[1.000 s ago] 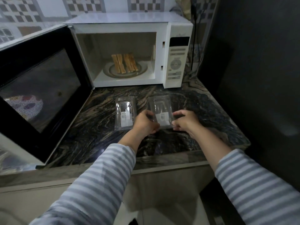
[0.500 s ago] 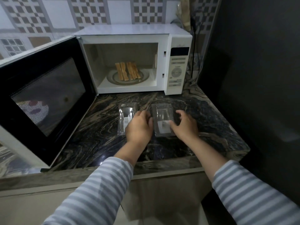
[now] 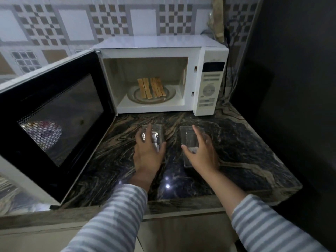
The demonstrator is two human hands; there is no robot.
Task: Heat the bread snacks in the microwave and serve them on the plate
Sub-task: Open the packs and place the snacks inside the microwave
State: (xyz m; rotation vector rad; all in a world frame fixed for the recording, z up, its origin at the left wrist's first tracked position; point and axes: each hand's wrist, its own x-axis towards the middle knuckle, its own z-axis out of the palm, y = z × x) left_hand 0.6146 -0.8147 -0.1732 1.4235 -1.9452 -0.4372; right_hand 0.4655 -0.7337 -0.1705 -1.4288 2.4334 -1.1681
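I see the dark marbled stone tabletop (image 3: 245, 148) hemmed in on three sides: the white box-shaped microwave (image 3: 156, 46) stands at the back, its black-framed door (image 3: 54, 120) swings wide open across the left, and a dark wall closes off the right. The bare stone in front of the oven is the only free patch, and it ends at the tabletop's front edge near the striped sleeves.

Inside the open cavity, the golden-brown bread snack sticks (image 3: 151, 87) lie side by side on the round glass turntable (image 3: 170, 95), nothing in front of them.

My left hand (image 3: 148, 151) lies palm-down with fingers spread loosely over a clear plastic snack tray (image 3: 158, 132) on the stone; it covers the tray's near half and rests on it without closing round it. My right hand (image 3: 201, 153) does the same on a second clear plastic tray (image 3: 188, 137) just to the right, thumb out to the left, fingers extended along the far edge. The two trays sit apart with a strip of stone between them.
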